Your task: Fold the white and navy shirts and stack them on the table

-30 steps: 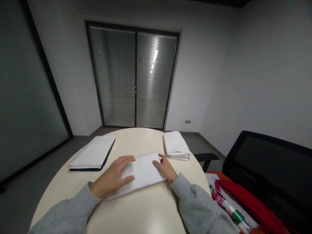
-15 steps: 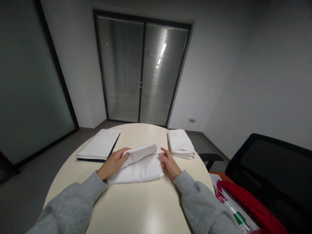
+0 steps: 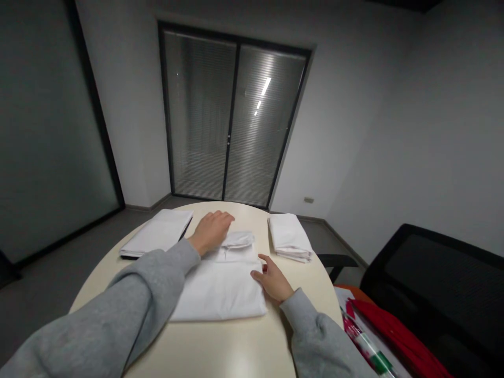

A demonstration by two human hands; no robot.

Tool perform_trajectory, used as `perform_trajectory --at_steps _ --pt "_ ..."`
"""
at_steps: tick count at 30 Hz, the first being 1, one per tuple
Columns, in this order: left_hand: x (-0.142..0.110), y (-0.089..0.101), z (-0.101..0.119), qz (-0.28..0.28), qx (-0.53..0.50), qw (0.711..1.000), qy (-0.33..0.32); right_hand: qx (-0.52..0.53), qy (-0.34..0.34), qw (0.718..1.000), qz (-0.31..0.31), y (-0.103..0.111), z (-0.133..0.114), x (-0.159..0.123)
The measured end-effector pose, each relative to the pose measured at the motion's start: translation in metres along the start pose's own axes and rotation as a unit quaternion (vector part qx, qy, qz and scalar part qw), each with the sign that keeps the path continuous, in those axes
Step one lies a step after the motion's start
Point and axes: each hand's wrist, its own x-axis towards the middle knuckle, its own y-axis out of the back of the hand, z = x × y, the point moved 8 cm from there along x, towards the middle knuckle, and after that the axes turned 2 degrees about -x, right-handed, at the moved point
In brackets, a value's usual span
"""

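Note:
A white folded cloth garment (image 3: 224,291) lies on the round cream table in front of me, with a small bunched fold along its far end. My left hand (image 3: 212,231) reaches over the garment's far left corner, back of the hand up and fingers loosely stretched to the right. Nothing shows in it, and its palm side is hidden. At the garment's right edge rests my right hand (image 3: 273,278), thumb and forefinger apart, the other fingers bent. It touches or nearly touches the cloth and does not visibly grip it.
Folded white cloth on a dark layer (image 3: 157,231) lies at the table's far left. Another white folded stack (image 3: 290,237) sits far right. Right of the table (image 3: 220,352) stand a black mesh chair (image 3: 437,294), a red cloth (image 3: 394,331) and a clear tube with a green label.
The flap my left hand held has come down, and the garment now reaches nearer to me. My left hand has moved up and away over the far end; my right hand stays by the right edge.

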Motion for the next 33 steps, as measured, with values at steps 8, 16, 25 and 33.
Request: perform_trajectory --at_steps 8,16,25,33 --pt "-0.062 -0.075 0.008 -0.086 -0.003 0.996 -0.014 -0.158 0.041 0.986 0.021 0.001 -0.01 -0.006" --pt "-0.054 -0.079 0.0 -0.047 0.035 0.996 0.072 -0.192 0.04 0.981 0.001 -0.001 -0.014 -0.006" --pt "0.047 -0.075 -0.049 -0.025 0.05 0.994 0.092 -0.193 0.048 0.98 0.0 -0.002 -0.017 -0.008" --pt "0.03 -0.042 -0.039 0.052 0.042 0.997 0.046 -0.213 0.039 0.976 -0.005 0.0 -0.017 -0.005"
